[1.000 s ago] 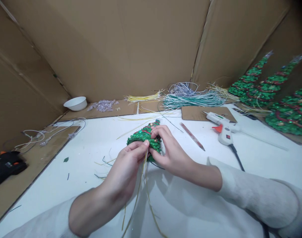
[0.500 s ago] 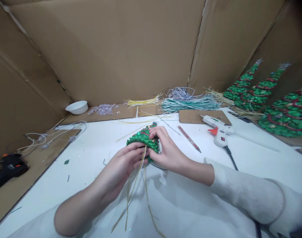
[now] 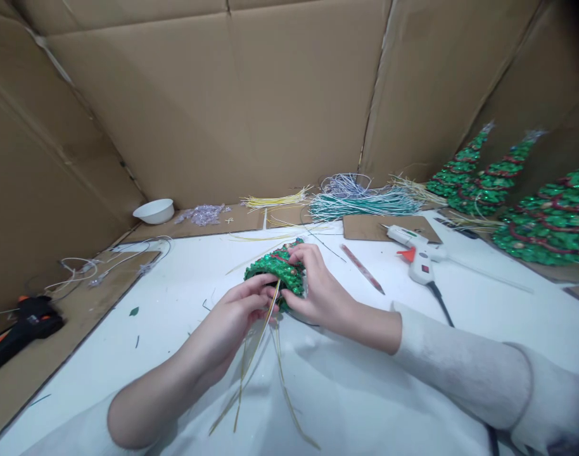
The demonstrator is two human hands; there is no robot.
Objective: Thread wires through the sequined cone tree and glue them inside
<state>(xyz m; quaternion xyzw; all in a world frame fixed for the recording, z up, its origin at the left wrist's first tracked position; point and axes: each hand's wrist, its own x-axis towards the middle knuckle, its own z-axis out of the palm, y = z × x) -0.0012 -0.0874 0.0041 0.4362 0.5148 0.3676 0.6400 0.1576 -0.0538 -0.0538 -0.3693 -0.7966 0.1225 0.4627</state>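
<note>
A black tool with orange parts (image 3: pixel 33 326) lay far to the left of the left fingers. A white bowl (image 3: pixel 154 212) stood beyond and to the left of them, with a pile of clear pieces (image 3: pixel 204 215) just to its right. The left hand (image 3: pixel 244 307) had its index finger against the base rim of a small green tree (image 3: pixel 270 263); whether its fingers were clamped on the tree or on strands could not be told. The tree was located between the two sets of fingers, tilted, base opening toward the wearer. Thin yellow and white strands (image 3: pixel 271 309) ran from the opening, past the left fingertips, down toward the wearer. The right hand (image 3: pixel 320 288) was clamped on the tree, fingers over its outer side and thumb at the base edge. A red stick (image 3: pixel 363 269) lay to the right of the right fingers. A green-and-white wire bundle (image 3: pixel 363 207) lay beyond them. Farther right were a white glue gun (image 3: pixel 421 263) and three larger trees (image 3: pixel 546 218).
</note>
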